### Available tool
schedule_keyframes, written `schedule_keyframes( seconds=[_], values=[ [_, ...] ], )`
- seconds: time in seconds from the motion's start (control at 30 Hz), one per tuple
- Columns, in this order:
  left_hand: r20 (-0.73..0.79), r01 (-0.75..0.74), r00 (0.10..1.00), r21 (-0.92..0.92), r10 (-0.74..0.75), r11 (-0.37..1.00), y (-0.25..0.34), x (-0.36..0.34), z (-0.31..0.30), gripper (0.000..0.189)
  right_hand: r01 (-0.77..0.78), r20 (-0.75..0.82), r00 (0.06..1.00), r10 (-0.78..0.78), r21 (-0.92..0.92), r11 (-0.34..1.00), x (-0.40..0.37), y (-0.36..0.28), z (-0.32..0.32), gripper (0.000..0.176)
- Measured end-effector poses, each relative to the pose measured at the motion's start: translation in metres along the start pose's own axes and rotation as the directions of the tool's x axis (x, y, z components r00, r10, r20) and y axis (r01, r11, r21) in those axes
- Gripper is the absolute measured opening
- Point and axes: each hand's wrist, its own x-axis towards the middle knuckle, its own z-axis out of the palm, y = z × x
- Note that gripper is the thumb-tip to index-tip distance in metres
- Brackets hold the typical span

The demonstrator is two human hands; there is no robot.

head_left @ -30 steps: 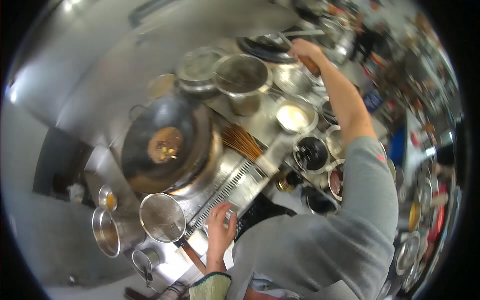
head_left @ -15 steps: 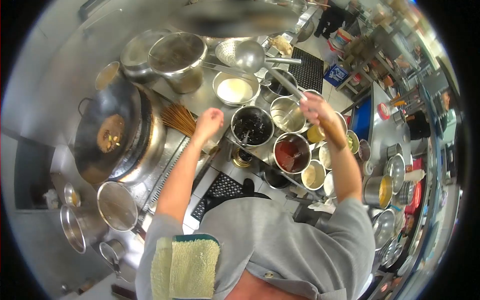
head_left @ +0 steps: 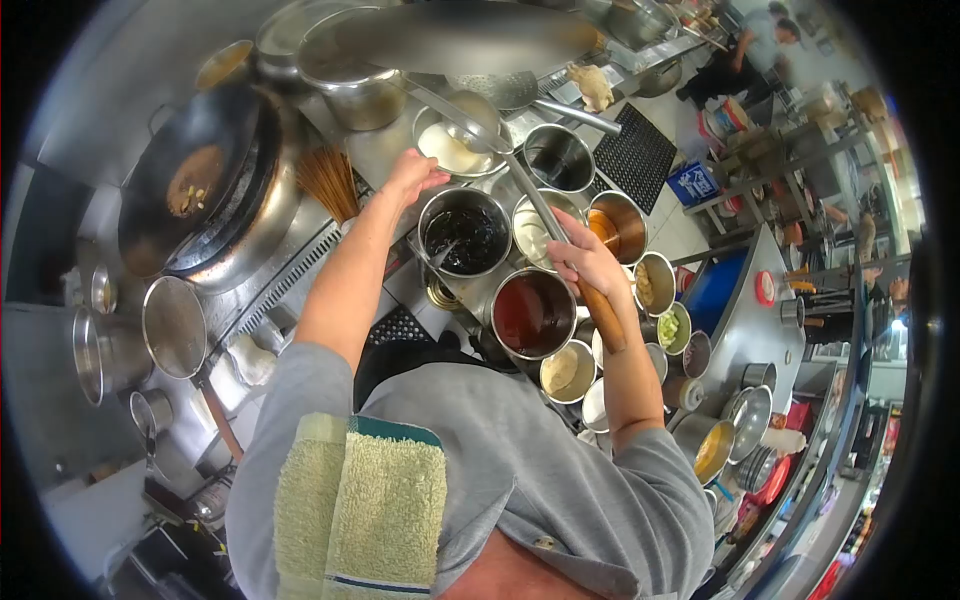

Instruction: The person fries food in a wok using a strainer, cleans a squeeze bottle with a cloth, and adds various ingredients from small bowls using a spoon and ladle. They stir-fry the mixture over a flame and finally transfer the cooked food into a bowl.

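My right hand (head_left: 590, 262) is wrapped round the wooden-ended handle of a long steel ladle (head_left: 535, 195). The ladle's head (head_left: 478, 112) is over the metal bowl (head_left: 505, 160) of white contents (head_left: 447, 150), overlapping it in view. At the bowl's near left rim is my left hand (head_left: 412, 176), thumb and fingers pinched on the edge; the fingertips are partly hidden. Just below sits a pot of dark sauce (head_left: 462, 235) with a spoon in it. Under my right forearm, a pot of red sauce (head_left: 532, 312) stands among several smaller containers.
On the left, a blackened wok (head_left: 190, 185) with some food sits on the burner, a bamboo brush (head_left: 327, 183) beside it. A tall steel pot (head_left: 360, 100) and a perforated skimmer (head_left: 497, 90) are at the back. Another person (head_left: 760, 55) stands far right.
The ladle has swung down and left to the bowl of white contents. My left hand has moved up to that bowl's rim. The view has shifted.
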Motion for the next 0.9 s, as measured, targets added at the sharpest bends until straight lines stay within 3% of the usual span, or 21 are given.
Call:
schedule_keyframes(
  seconds=[0.07,0.2,0.5,0.6,0.73,0.83,0.9],
  values=[
    [-0.008,-0.013,1.0,-0.009,0.013,1.0,0.004,0.0,0.003,0.019,0.037,-0.025,0.999,-0.038,-0.039,0.999,0.005,0.006,-0.001,0.067],
    [-0.029,-0.018,0.999,-0.024,0.017,1.0,0.003,0.004,0.005,0.024,-0.006,0.058,0.998,0.001,0.092,0.996,-0.002,0.005,-0.007,0.066],
    [-0.017,-0.024,1.0,-0.009,0.024,1.0,0.003,0.009,0.002,0.021,-0.015,0.02,1.0,0.009,0.332,0.943,0.001,0.015,-0.012,0.06],
    [-0.008,-0.024,1.0,-0.01,0.024,1.0,-0.002,0.015,-0.002,0.021,-0.028,0.007,1.0,0.029,0.555,0.831,-0.004,0.02,-0.019,0.048],
    [0.035,0.079,0.996,0.051,-0.081,0.996,-0.021,0.015,-0.02,0.026,-0.099,0.194,0.971,-0.139,0.858,0.505,-0.012,0.025,-0.035,0.036],
    [-0.165,0.123,0.982,0.225,-0.087,0.967,-0.008,-0.025,-0.03,0.036,-0.094,0.186,0.97,-0.159,0.884,0.458,-0.027,-0.011,-0.036,0.04],
    [-0.1,0.038,0.995,0.394,0.001,0.918,-0.009,-0.04,-0.057,0.04,-0.084,0.191,0.967,-0.167,0.863,0.499,-0.037,-0.054,-0.028,0.04]
  ],
)
